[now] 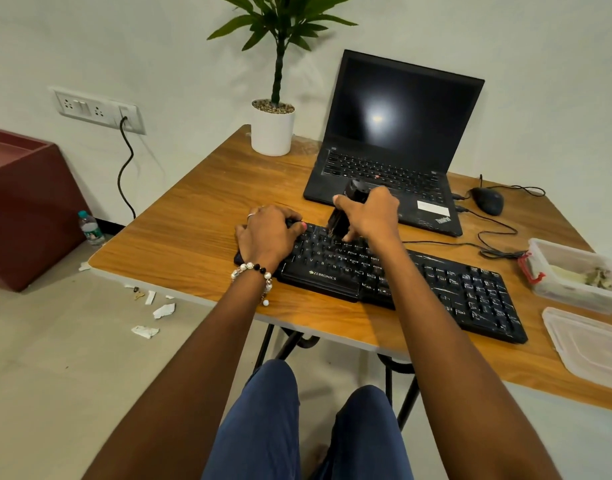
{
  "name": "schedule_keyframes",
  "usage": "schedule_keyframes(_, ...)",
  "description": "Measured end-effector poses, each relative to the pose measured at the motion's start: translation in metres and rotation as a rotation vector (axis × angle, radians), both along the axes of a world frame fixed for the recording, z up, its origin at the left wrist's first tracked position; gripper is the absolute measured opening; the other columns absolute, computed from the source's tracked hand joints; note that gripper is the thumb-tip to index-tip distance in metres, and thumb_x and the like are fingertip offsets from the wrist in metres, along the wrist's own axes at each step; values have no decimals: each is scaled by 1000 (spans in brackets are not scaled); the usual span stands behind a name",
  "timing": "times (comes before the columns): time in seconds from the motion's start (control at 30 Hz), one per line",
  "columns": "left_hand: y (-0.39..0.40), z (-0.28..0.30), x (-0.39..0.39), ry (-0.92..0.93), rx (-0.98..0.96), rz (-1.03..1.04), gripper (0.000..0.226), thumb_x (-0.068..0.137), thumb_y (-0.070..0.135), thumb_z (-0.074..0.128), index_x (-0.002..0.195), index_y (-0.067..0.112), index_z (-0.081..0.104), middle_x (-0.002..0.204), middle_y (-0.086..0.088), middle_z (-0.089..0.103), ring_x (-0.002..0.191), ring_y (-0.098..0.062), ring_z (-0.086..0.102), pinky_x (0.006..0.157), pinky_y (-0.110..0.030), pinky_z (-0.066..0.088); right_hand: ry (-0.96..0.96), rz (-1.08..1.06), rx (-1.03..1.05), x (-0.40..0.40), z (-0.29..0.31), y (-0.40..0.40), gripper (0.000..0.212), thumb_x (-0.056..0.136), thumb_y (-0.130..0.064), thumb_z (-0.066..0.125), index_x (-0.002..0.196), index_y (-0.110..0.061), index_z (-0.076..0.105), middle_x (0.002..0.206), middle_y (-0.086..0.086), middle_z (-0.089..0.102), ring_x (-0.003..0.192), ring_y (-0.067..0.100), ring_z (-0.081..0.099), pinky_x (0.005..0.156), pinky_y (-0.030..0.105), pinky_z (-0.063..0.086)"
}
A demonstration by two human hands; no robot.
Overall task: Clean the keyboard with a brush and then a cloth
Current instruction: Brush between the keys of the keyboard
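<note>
A black Zebronics keyboard (436, 282) lies slanted across the wooden table (193, 244). My left hand (268, 233) rests over the keyboard's left end, its fingers curled over the top edge. My right hand (370, 213) grips a black brush (339, 221) by its handle. The brush stands upright with its bristles down on the upper key rows, left of the keyboard's middle. No cloth shows anywhere.
An open black laptop (391, 147) stands just behind the keyboard. A potted plant (272, 128) sits at the back left, and a wired mouse (488, 200) lies at the right. A plastic box (571, 275) and its lid (588, 348) are near the right edge. Paper scraps (152, 313) litter the floor.
</note>
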State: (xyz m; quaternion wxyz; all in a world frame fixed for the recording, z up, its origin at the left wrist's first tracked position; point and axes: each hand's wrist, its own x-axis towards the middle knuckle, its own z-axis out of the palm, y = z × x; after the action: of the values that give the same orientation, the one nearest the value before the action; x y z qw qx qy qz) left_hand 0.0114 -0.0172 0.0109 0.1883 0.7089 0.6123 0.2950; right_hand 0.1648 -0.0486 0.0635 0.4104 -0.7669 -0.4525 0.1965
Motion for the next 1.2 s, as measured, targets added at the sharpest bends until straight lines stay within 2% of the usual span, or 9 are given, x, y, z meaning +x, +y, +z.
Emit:
schedule_keyframes(0.13, 2, -2, 0, -6, 2, -3, 22, 86, 48, 64, 105, 40, 70, 122, 9, 62, 127, -18, 42, 98, -44, 30, 30, 21, 36, 5, 15, 4, 34, 86, -26, 73, 99, 2, 60, 82, 14, 69, 36, 18, 62, 38, 25, 50)
schedule_keyframes(0.33, 4, -5, 1, 4, 9, -3, 22, 86, 49, 64, 106, 40, 70, 120, 11, 64, 126, -17, 43, 96, -44, 31, -84, 14, 26, -6, -3, 8, 36, 90, -34, 69, 95, 0, 58, 78, 12, 69, 37, 16, 64, 40, 22, 45)
schedule_keyframes(0.47, 5, -6, 1, 1, 10, -2, 22, 86, 49, 64, 105, 40, 70, 120, 12, 64, 126, -17, 43, 96, -45, 30, 16, 109, -93, 4, 17, 9, 29, 84, -25, 75, 88, -2, 58, 71, 11, 68, 34, 17, 58, 45, 29, 52)
schedule_keyframes(0.57, 5, -7, 1, -1, 10, -4, 23, 86, 49, 64, 106, 40, 70, 121, 10, 63, 126, -17, 43, 97, -45, 30, 8, 58, 7, 7, 17, 8, 30, 85, -26, 74, 88, -1, 59, 74, 11, 68, 35, 17, 60, 44, 30, 55)
schedule_keyframes(0.67, 5, -7, 1, -2, 17, -1, 23, 86, 49, 64, 106, 39, 70, 121, 9, 63, 127, -17, 43, 97, -45, 31, -102, -4, 49, 5, 3, 5, 32, 90, -32, 70, 83, -6, 53, 72, 8, 65, 33, 12, 60, 38, 19, 48)
schedule_keyframes(0.8, 5, -8, 1, -3, 19, -3, 23, 86, 49, 64, 106, 39, 70, 120, 10, 63, 126, -17, 43, 96, -45, 31, -49, 68, -47, 14, 9, 2, 32, 86, -28, 74, 92, 0, 61, 77, 12, 70, 34, 16, 60, 45, 29, 55)
schedule_keyframes(0.93, 5, -8, 1, -6, 16, -4, 23, 86, 48, 64, 106, 39, 70, 121, 11, 63, 127, -17, 42, 96, -45, 30, 76, 55, -12, 27, 13, -1, 37, 81, -25, 77, 95, 6, 64, 73, 13, 69, 34, 16, 56, 39, 26, 48)
schedule_keyframes(1.1, 5, -8, 1, 3, 18, -6, 23, 87, 48, 63, 107, 39, 70, 122, 11, 62, 127, -18, 42, 97, -45, 30, -66, -47, 83, 28, -7, -4, 40, 89, -34, 70, 97, 4, 61, 78, 17, 71, 37, 12, 62, 39, 15, 45)
schedule_keyframes(1.2, 5, -8, 1, 4, 21, -5, 24, 86, 49, 63, 107, 40, 69, 121, 10, 63, 125, -18, 44, 97, -46, 31, -51, 6, 7, 29, 1, -5, 36, 87, -30, 72, 96, 3, 60, 79, 16, 71, 35, 14, 60, 39, 21, 47)
